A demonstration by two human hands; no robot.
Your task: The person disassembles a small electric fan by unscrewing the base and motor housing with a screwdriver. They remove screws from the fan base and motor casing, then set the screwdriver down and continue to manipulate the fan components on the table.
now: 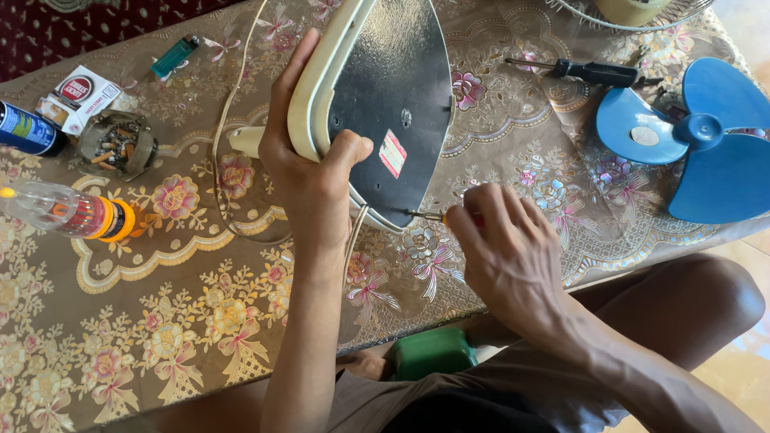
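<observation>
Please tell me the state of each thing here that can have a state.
iron: tilted on its side, soleplate showing, gripped by left hand
small screwdriver: in right hand, tip at the iron's rear
black screwdriver: lying flat, untouched
fan blade: detached, lying flat
ashtray: full of butts
plastic bottle: lying down

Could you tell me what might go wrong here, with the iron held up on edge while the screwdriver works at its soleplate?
The iron stands tilted, steadied only by the left hand; a hard push could tip it.

The screwdriver in the right hand meets the plate near its rim, so the tip might slip off towards the left wrist.

The cord loops loosely over the table and could snag.
</observation>
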